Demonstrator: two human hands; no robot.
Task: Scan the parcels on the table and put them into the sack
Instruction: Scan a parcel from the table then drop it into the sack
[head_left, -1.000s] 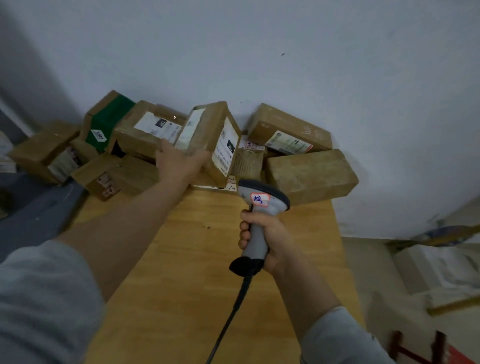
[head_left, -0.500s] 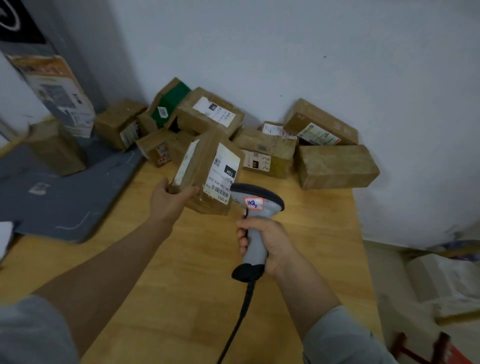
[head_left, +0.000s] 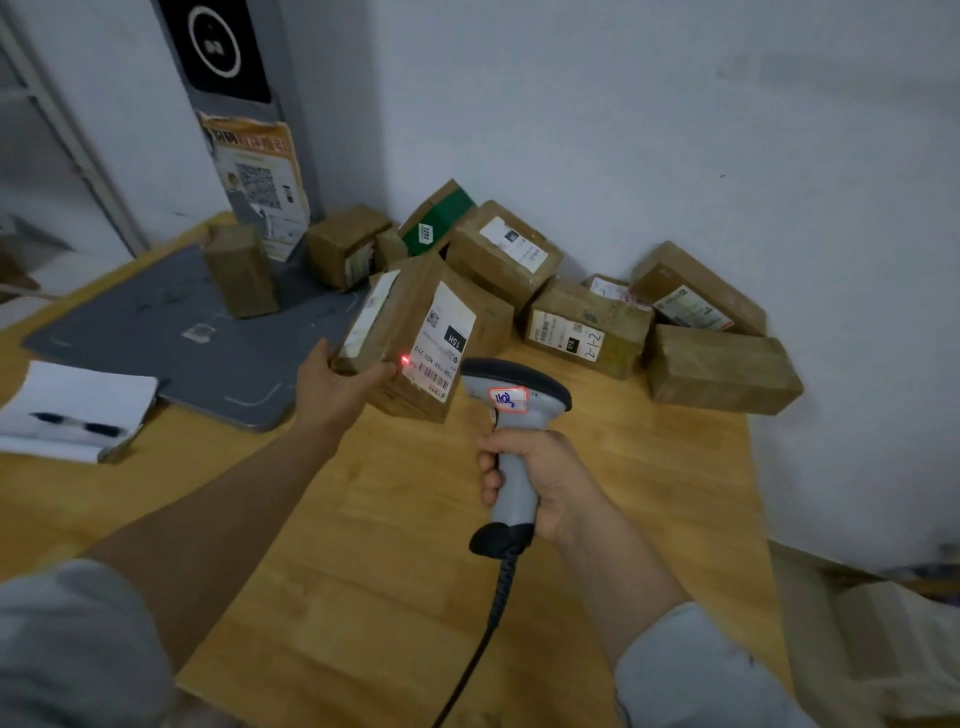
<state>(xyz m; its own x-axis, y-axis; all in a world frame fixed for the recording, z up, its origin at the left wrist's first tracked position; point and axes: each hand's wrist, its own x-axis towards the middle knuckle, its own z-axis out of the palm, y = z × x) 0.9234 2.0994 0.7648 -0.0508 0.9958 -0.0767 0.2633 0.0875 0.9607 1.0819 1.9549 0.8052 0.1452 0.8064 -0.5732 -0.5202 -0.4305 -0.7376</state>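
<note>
Gripping a parcel (head_left: 415, 332) tilted above the surface (head_left: 395, 545), the left hand (head_left: 332, 387) faces its label toward the scanner (head_left: 511, 415), clasped by the right hand (head_left: 540, 478); other parcels (head_left: 587, 327) sit against the wall.

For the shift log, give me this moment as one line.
step: scanning | left hand: holds tilted parcel | right hand: grips scanner | red dot: on parcel, beside barcode
</note>
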